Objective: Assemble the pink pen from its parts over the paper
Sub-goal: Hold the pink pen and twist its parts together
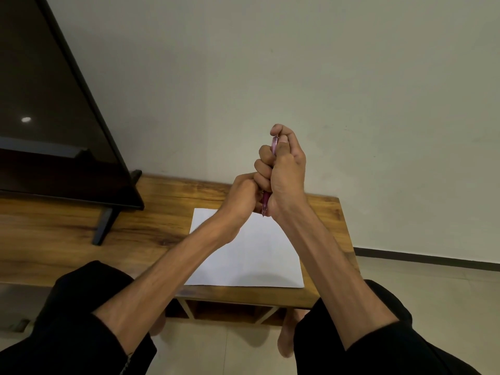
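Pink pen (275,144) stands upright above the white paper (259,255), with the right hand (284,171) fingers wrapped round it. Left hand (243,196) pinches near its tip. It looks light, thin and slippery, so hold the middle firmly.

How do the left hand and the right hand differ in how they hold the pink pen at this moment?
The right hand sits higher, wrapped round the pink pen, with its thumb near the top end; the left hand is lower, beside the pen's bottom part. The right hand's grip is plain; the left hand's fingers are curled, but what they hold is hidden. Both are raised above the paper and touch each other.
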